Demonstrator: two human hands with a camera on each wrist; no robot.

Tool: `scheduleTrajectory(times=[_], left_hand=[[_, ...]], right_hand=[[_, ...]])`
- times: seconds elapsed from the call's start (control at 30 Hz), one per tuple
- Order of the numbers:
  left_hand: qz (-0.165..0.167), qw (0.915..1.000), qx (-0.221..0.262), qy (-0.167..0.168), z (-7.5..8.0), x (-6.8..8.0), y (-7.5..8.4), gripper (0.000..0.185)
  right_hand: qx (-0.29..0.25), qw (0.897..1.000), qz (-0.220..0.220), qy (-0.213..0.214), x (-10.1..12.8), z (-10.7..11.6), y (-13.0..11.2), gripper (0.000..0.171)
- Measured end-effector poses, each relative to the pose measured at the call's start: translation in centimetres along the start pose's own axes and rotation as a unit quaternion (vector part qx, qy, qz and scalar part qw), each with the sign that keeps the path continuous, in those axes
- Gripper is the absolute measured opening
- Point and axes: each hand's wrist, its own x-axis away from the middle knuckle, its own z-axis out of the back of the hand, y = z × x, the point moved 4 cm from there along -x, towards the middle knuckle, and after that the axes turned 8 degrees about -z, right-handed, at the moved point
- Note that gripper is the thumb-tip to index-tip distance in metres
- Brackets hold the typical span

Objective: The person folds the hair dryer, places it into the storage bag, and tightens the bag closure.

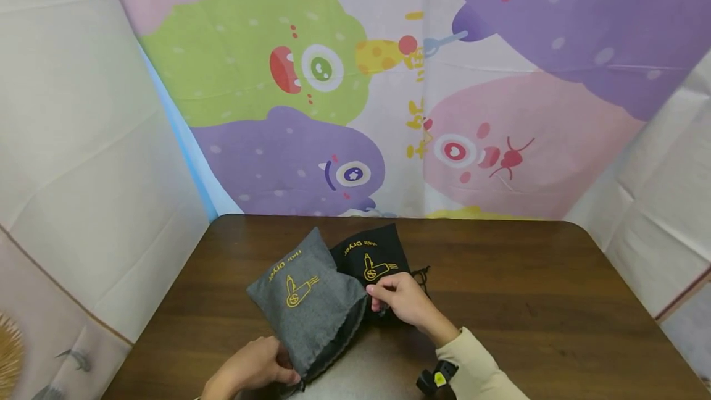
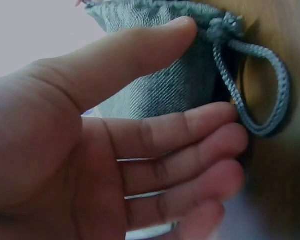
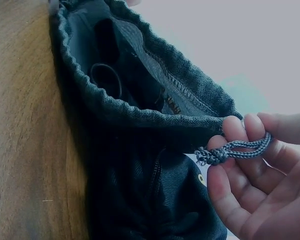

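Note:
A grey drawstring bag [image 1: 316,307] printed "Hair Dryer" lies on the table with its mouth gaping toward me. My right hand [image 1: 408,298] pinches the right corner of that mouth, and a knotted grey cord loop [image 3: 247,149] lies across its fingers. At the lower left corner is my left hand [image 1: 258,363], thumb and fingers spread apart beside the fabric, with another cord loop [image 2: 277,100] hanging past the fingertips. Inside the bag, the right wrist view shows dark objects, one with a round rim [image 3: 106,80]; their kind is unclear.
A black drawstring bag [image 1: 383,252] with the same print lies partly under the grey one, its cord [image 1: 423,276] at the right. The brown wooden table [image 1: 528,301] ends at a cartoon-printed curtain [image 1: 333,79]. A black band [image 1: 439,376] sits on the right wrist.

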Motion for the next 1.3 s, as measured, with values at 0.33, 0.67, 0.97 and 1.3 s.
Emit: scheduleTrajectory(times=[0.33,0.67,0.97,1.3], left_hand=[[-0.046,0.9963,0.073,-0.001,-1.2,-0.4,0.1,0.018],[-0.024,0.9968,-0.073,0.019,-2.1,-0.8,1.6,0.022],[-0.048,0.9983,0.033,-0.010,-1.5,-0.4,0.7,0.023],[-0.105,0.9523,0.286,-0.018,0.2,0.9,0.2,0.019]], right_hand=[[-0.028,1.000,-0.006,-0.005,0.0,-0.2,0.0,0.036],[-0.034,0.999,-0.015,-0.001,0.0,-0.1,0.0,0.035],[-0.034,0.999,-0.019,0.000,-0.2,-0.2,0.5,0.036],[-0.037,0.999,-0.009,0.017,-0.3,0.2,0.4,0.034]])
